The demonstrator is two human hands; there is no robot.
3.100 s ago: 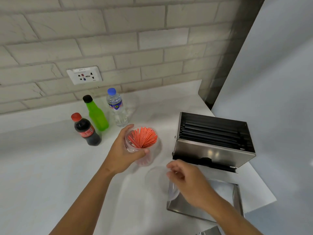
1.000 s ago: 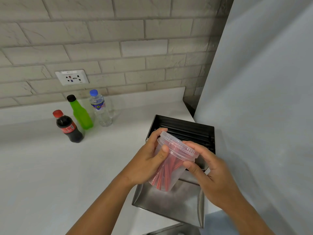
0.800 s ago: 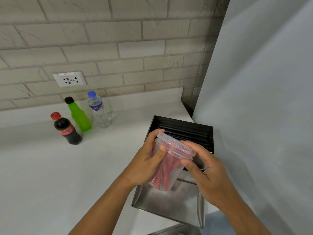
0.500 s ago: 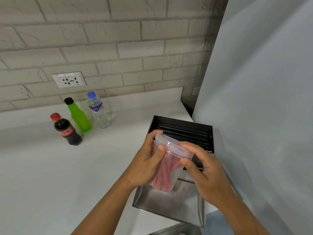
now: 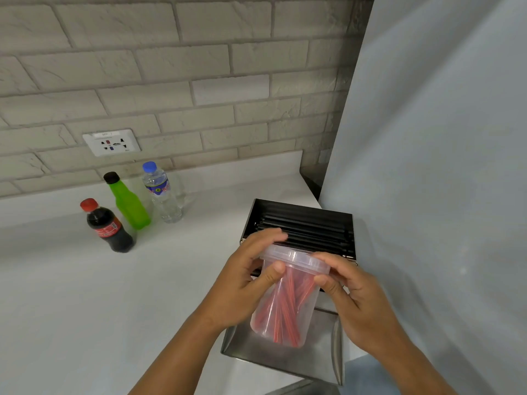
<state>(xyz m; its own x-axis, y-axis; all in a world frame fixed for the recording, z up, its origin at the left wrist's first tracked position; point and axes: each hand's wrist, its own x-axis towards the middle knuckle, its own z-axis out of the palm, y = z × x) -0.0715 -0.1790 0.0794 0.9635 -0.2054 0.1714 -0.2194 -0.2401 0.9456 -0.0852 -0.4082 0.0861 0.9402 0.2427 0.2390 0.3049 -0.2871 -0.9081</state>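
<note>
A clear plastic container (image 5: pixel 285 306) full of red straws is held tilted above the steel dispenser's tray. A clear lid (image 5: pixel 296 259) sits on its rim. My left hand (image 5: pixel 245 283) grips the container's left side, thumb on the wall just under the lid, fingers curled behind the rim. My right hand (image 5: pixel 350 297) holds the right side, thumb and fingers pinching the lid's edge.
A steel straw dispenser (image 5: pixel 305 226) holding black straws stands behind the container, its open tray (image 5: pixel 251 346) below my hands. A cola bottle (image 5: pixel 107 226), a green bottle (image 5: pixel 128 203) and a water bottle (image 5: pixel 162 192) stand at the back left. A grey wall (image 5: pixel 442 166) closes the right.
The container was open on the counter with the lid lying apart; now it is lifted over the tray with the lid on. Over the last second both hands only shifted slightly along the rim.
</note>
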